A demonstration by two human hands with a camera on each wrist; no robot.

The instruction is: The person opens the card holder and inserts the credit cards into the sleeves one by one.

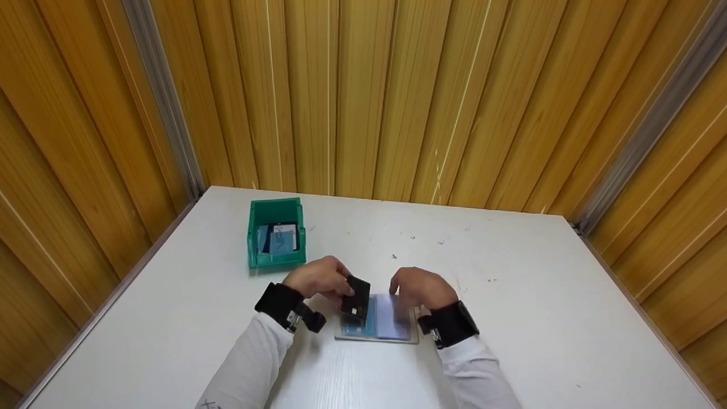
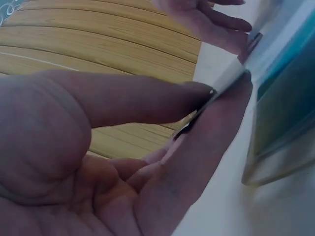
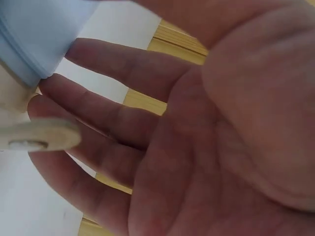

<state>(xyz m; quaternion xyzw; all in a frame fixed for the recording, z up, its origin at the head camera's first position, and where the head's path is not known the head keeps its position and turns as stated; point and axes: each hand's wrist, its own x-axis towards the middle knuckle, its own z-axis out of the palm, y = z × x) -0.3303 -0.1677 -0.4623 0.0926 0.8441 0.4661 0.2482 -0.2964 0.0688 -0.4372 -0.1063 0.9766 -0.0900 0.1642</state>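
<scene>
**Open card holder (image 1: 376, 332), black card (image 1: 359, 292) over its left page**

- White table (image 1: 539, 341): bears everything.
- Green bin (image 1: 276, 263): beyond my left hand (image 1: 321, 278), with loose cards (image 1: 282, 243) inside; not in the way.
- Hands: left thumb and fingers nearly meet, pinching the black card by its left side. Right hand (image 1: 426, 287) has four fingers loosely extended at a clear sleeve (image 1: 392, 326); thumb tip hidden, so I cannot tell whether it pinches.
- Holder: lies on the table between my hands. I judge it best to steady the page with the right.
- Black card: tilted; contact with the page unclear. Light grip, lower edge free and squared to the page, should avoid bending.
- Snap tab (image 3: 42, 135): projects across my right fingers; could snag.
</scene>
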